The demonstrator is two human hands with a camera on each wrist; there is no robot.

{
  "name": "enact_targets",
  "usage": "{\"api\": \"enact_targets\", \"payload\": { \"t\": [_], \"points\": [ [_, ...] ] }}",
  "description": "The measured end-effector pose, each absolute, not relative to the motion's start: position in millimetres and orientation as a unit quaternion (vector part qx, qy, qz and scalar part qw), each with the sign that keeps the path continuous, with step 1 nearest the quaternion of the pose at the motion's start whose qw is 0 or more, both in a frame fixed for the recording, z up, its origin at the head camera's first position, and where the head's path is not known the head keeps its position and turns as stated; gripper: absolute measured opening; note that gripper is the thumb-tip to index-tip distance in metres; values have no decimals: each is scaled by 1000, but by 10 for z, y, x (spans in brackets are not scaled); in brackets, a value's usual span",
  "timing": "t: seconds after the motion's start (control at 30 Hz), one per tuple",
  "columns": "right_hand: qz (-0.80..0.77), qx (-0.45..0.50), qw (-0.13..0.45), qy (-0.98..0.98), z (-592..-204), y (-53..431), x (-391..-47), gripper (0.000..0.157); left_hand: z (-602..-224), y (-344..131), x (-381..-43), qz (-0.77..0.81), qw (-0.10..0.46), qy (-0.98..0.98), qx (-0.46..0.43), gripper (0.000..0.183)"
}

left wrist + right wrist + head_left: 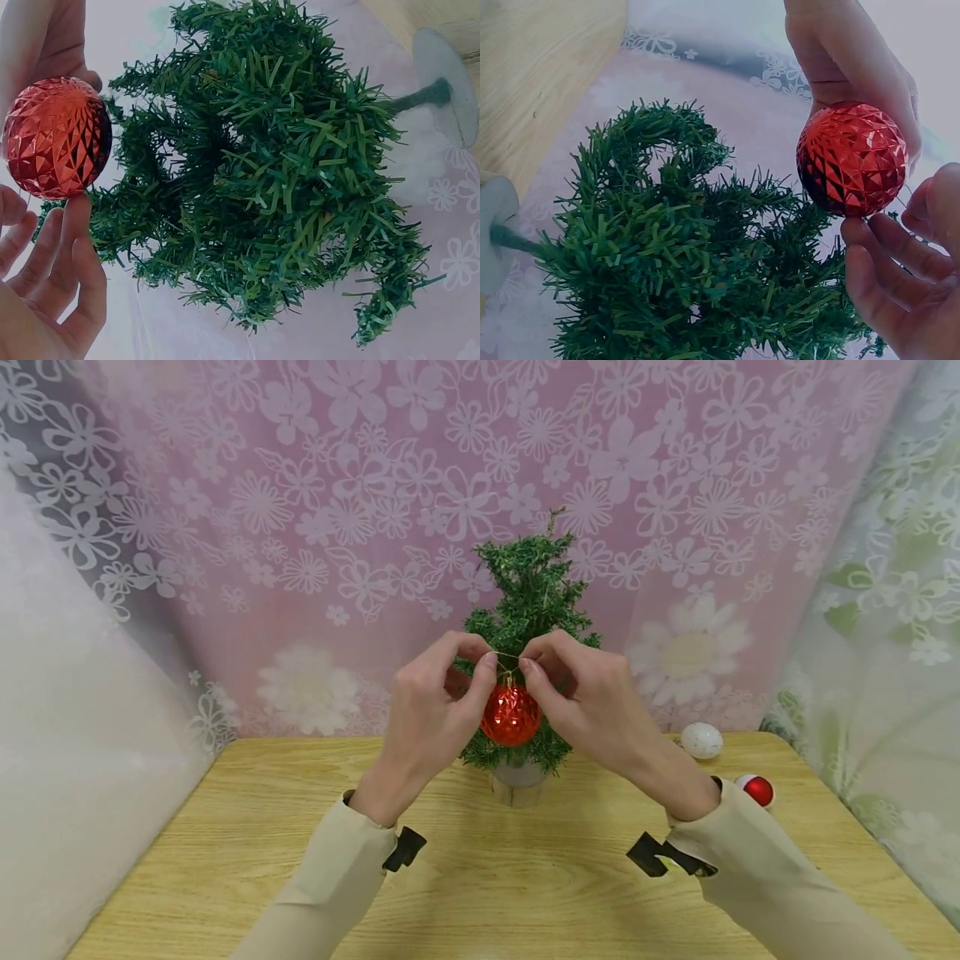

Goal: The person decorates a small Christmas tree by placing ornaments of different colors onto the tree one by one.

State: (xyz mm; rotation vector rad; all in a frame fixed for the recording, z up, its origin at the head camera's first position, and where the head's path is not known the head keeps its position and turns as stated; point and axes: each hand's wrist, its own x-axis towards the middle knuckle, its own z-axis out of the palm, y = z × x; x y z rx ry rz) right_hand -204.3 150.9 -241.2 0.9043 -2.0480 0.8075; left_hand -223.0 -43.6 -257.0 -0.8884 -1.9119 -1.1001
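A red faceted Christmas ball (512,718) hangs from a thin gold string (508,655) in front of a small artificial Christmas tree (534,589). My left hand (429,714) pinches the string's left side between thumb and index finger. On the other side, my right hand (592,702) pinches it the same way, so the loop is spread over the gold cap. In the left wrist view the ball (58,139) shows between both hands, beside the green branches (262,150). The right wrist view has the ball (853,159) close to the fingertips (855,231) of my right hand.
The tree stands in a round base (519,783) on a wooden table (525,893). At the table's right lie a white speckled ball (702,741) and a red-and-white ball (757,790), partly behind my right sleeve. Floral curtains (360,527) hang behind and at the sides.
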Motion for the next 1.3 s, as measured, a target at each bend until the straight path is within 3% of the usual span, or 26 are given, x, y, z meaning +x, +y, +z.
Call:
{"api": "enact_targets", "payload": {
  "t": [0.37,0.77,1.3],
  "points": [
    [307,328,391,-803,-2308,1461,-2118,6,-2483,-416,-2292,-434,369,-755,-325,13],
    [307,280,366,-833,-2270,1427,-2172,8,-2439,-385,-2330,-403,352,-800,-272,14],
    [278,296,348,-845,-2294,1439,-2165,7,-2508,-381,-2305,-345,373,-812,-288,12]
  ]
}}
